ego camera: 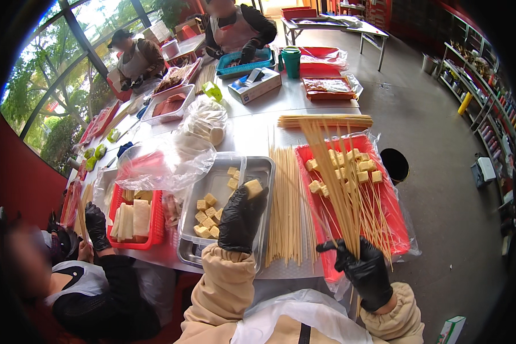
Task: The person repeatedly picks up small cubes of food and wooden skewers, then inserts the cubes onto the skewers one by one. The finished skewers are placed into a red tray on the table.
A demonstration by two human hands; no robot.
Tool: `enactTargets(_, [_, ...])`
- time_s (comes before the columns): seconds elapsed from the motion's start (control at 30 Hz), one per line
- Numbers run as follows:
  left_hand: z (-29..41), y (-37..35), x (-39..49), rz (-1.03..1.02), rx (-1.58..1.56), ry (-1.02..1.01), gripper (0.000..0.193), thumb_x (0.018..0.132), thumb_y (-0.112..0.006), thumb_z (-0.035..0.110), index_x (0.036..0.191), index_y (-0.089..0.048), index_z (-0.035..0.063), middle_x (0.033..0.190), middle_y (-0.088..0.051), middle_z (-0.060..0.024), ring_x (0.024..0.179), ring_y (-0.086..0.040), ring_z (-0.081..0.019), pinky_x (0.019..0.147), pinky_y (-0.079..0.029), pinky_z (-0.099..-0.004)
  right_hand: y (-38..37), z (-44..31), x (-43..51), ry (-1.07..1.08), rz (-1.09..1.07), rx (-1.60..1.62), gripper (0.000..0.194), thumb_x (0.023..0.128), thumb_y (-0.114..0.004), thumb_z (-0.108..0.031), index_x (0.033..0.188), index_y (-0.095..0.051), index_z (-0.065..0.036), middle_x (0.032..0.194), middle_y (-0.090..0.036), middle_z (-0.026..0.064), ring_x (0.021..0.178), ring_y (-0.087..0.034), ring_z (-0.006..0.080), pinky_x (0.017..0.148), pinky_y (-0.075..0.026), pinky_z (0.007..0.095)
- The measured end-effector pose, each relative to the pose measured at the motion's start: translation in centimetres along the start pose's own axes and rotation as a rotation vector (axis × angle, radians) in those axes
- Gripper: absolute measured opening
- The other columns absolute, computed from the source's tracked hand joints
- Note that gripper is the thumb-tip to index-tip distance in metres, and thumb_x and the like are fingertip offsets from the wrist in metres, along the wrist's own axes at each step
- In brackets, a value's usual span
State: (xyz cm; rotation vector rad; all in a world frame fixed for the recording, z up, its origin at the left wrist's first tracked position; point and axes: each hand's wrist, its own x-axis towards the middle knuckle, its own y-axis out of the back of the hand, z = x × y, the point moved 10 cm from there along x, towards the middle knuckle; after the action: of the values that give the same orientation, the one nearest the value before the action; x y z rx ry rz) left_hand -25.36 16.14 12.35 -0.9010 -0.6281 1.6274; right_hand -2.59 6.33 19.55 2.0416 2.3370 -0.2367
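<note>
Both my hands wear black gloves. My left hand point(241, 219) grips a yellowish tofu cube point(253, 189) above a clear plastic tray point(189, 202). More porous cubes point(207, 215) lie in that tray, which rests in a larger metal tray point(270, 172). In my right hand point(363, 268) is a bundle of bamboo skewers point(339, 189), fanned upward over a red tray point(393, 206) lined with plastic film. Skewered cubes point(363, 165) lie in the red tray, partly hidden behind the bundle. Between the two trays, loose skewers point(286, 206) are spread on the metal table.
A red basket point(158, 215) of pale slabs stands at the left, beside a co-worker's gloved hand point(95, 223). Farther back are a skewer pile point(327, 121), a glove box point(256, 86) and a green cup point(291, 62). A black bucket point(394, 165) stands off the table's right edge.
</note>
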Motion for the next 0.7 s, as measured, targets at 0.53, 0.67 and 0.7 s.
enactTargets(0.53, [-3.7,-3.4,-1.7,-0.228,0.152,0.007,0.034,0.092,-0.052,0.016,0.120,-0.050,-0.0037,0.115,-0.058,-0.0169,0.108,-0.056,-0.0302,0.095,-0.047,-0.0371,1.5,7.4,-3.5,-0.105,0.106,-0.147,0.014,0.089,-0.053,-0.003,0.099,-0.061,0.000,0.080,-0.065,0.0037,0.060,-0.050,0.0064,0.056,-0.043,0.0224])
enactTargets(0.67, [-5.1,-4.4,-2.4,-0.228,0.003,0.085,0.035,0.092,-0.054,0.014,0.119,-0.048,-0.0058,0.113,-0.054,-0.0182,0.107,-0.055,-0.0303,0.095,-0.046,-0.0354,1.8,6.8,-3.5,-0.075,0.109,-0.156,0.015,0.088,-0.053,0.000,0.100,-0.062,0.000,0.078,-0.064,0.0036,0.061,-0.049,0.0061,0.056,-0.043,0.0223])
enactTargets(0.7, [-5.3,-4.8,-2.6,-0.252,0.032,0.080,0.035,0.091,-0.054,0.014,0.119,-0.048,-0.0056,0.112,-0.054,-0.0183,0.107,-0.055,-0.0304,0.095,-0.046,-0.0358,2.0,6.8,-3.6,-0.068,0.131,-0.132,0.015,0.088,-0.053,-0.001,0.099,-0.063,0.000,0.078,-0.064,0.0033,0.061,-0.049,0.0061,0.056,-0.043,0.0225])
